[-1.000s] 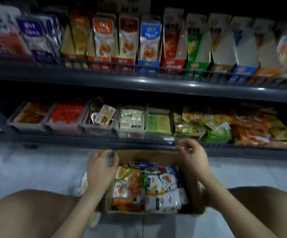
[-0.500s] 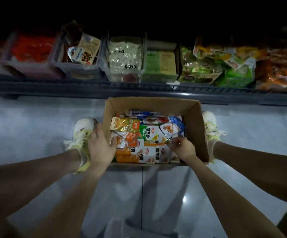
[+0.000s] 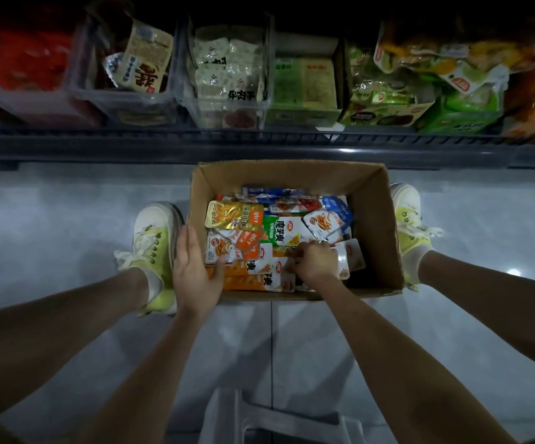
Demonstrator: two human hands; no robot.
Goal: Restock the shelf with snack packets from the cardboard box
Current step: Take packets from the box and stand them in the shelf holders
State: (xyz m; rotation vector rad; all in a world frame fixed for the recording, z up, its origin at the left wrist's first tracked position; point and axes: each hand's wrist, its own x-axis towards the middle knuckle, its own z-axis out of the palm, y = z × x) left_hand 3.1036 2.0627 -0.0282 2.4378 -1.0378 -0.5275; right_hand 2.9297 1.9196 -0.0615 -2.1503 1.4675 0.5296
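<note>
An open cardboard box point(image 3: 378, 225) stands on the floor between my feet, filled with several snack packets point(image 3: 279, 233) in white, orange, green, blue and gold. My left hand point(image 3: 195, 270) lies flat with straight fingers against the box's left wall, its thumb touching an orange packet. My right hand point(image 3: 315, 262) is down inside the box with fingers curled round white snack packets near the front. The low shelf point(image 3: 259, 145) runs across just beyond the box.
The shelf holds clear bins point(image 3: 227, 75) and open cartons point(image 3: 304, 88) of packaged snacks, with loose green and orange bags point(image 3: 452, 75) at the right. My two yellow-green shoes point(image 3: 154, 245) flank the box. A grey plastic stool point(image 3: 272, 421) is under me on the tiled floor.
My view tipped down from the shelves to the box. Both hands came off the box's far rim; the left moved to its left wall, the right dropped in and closed on packets.
</note>
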